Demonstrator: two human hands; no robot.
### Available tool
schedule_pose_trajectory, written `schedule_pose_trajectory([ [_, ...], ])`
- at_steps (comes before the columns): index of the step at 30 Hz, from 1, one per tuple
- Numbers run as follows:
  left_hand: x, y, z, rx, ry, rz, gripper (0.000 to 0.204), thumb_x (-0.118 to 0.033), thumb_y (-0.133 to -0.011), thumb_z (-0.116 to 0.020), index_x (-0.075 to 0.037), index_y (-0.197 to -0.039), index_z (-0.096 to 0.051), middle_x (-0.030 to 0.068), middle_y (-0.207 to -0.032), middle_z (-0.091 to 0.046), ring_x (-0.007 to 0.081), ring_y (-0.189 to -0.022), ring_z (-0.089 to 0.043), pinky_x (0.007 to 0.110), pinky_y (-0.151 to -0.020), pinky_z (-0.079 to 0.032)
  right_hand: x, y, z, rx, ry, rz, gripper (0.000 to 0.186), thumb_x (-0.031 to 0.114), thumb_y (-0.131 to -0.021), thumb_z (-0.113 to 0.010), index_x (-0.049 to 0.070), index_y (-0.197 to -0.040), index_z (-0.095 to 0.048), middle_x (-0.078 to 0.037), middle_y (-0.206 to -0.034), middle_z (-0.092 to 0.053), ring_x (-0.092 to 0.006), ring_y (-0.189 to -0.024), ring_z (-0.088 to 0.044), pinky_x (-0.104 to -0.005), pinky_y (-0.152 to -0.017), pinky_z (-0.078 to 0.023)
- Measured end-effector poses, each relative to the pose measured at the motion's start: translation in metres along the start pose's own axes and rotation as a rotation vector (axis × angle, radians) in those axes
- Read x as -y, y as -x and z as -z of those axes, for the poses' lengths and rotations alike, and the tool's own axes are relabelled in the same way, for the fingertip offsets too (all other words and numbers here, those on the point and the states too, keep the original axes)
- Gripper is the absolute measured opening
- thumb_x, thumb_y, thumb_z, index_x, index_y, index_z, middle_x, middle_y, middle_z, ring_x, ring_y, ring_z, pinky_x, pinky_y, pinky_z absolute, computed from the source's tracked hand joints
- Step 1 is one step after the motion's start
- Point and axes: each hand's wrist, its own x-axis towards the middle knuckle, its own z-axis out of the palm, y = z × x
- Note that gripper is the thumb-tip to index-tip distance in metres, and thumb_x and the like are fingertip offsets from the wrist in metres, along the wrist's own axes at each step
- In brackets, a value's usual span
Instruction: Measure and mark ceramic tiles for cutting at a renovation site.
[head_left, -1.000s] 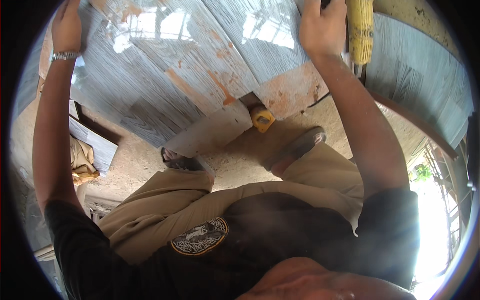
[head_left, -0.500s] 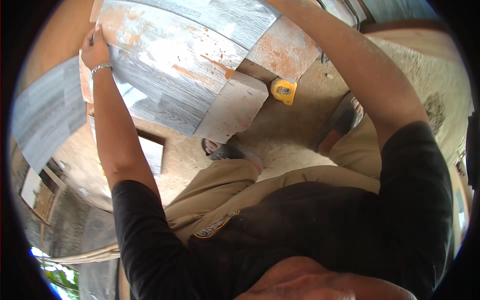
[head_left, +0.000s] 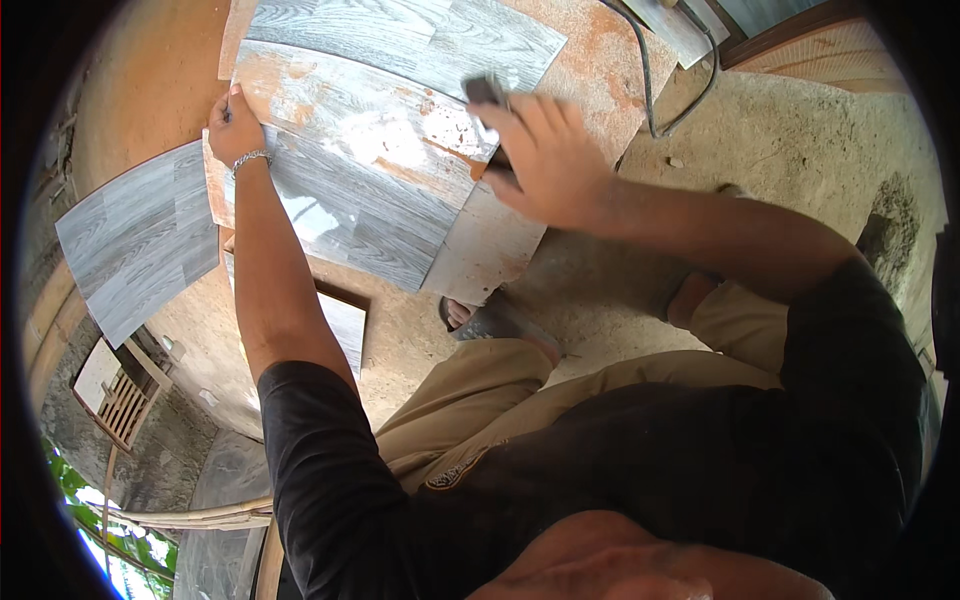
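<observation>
My left hand (head_left: 237, 125), with a metal band at the wrist, grips the left edge of the stacked grey wood-look tiles (head_left: 350, 210), smeared with orange-brown patches; a small dark item shows at its curled fingers. My right hand (head_left: 545, 165) is raised over the tiles, its fingers round a dark hand tool (head_left: 486, 92) with some metal near the top, slightly blurred; I cannot make out its exact kind. A plain pale piece (head_left: 485, 240) lies at the stack's near right, below that hand. The yellow tape measure seen earlier is out of sight.
A loose grey tile (head_left: 140, 240) lies at left, more pieces (head_left: 340, 330) below the stack. A black cord (head_left: 660, 125) loops at upper right. A slatted frame (head_left: 110, 390) and bamboo poles (head_left: 200, 515) are at lower left. My sandalled foot (head_left: 470, 315) is on the dusty floor (head_left: 780, 150).
My right hand has come from the upper edge, near a yellow power tool, down and left over the tiles with the dark tool. The view has swung, showing more on the left.
</observation>
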Motion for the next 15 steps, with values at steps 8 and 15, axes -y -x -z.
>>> schedule_pose_trajectory([
  [8, -0.007, 0.003, -0.007, 0.007, 0.042, -0.039, 0.043, -0.042, -0.092, -0.073, -0.001, -0.106, -0.078, 0.0134, -0.104, -0.077, 0.0235, -0.093, -0.072, 0.035, -0.086, -0.055, 0.014, 0.032, -0.03, -0.056, -0.163, -0.076, 0.071, 0.025, -0.085, -0.076, 0.008, -0.146, -0.045, -0.025, -0.136, -0.047, -0.0414, -0.136, -0.042, -0.0548, -0.107, -0.035],
  [15, -0.007, 0.005, -0.004, -0.001, 0.046, -0.027, 0.043, -0.041, -0.093, -0.072, 0.0, -0.106, -0.077, 0.0129, -0.101, -0.077, 0.0226, -0.091, -0.072, 0.035, -0.084, -0.055, 0.011, 0.035, -0.025, -0.028, -0.234, -0.032, 0.067, 0.025, -0.085, -0.077, 0.008, -0.143, -0.048, -0.024, -0.134, -0.048, -0.0422, -0.133, -0.044, -0.0565, -0.104, -0.038],
])
